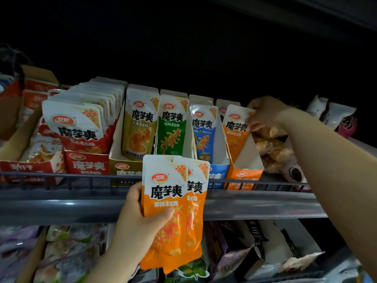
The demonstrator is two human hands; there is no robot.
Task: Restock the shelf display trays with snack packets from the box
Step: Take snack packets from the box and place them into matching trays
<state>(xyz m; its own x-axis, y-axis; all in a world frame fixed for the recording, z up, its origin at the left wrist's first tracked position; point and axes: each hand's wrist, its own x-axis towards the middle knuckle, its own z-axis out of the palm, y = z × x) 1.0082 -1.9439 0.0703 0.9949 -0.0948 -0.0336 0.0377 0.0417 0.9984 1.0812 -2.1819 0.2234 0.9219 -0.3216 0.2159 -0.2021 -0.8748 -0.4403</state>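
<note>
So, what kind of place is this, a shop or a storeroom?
Probably a shop, perhaps a convenience store. Snack packets stand in colour-matched cardboard display trays on a railed shelf, more goods fill the shelf below, and the left hand holds orange packets ready for the orange tray.

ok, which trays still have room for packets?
Orange tray: bare in front of the packet the right hand pinches, between its white walls. Blue tray has some front room too. Red tray is packed tight. Left hand holds two spare packets.
</note>
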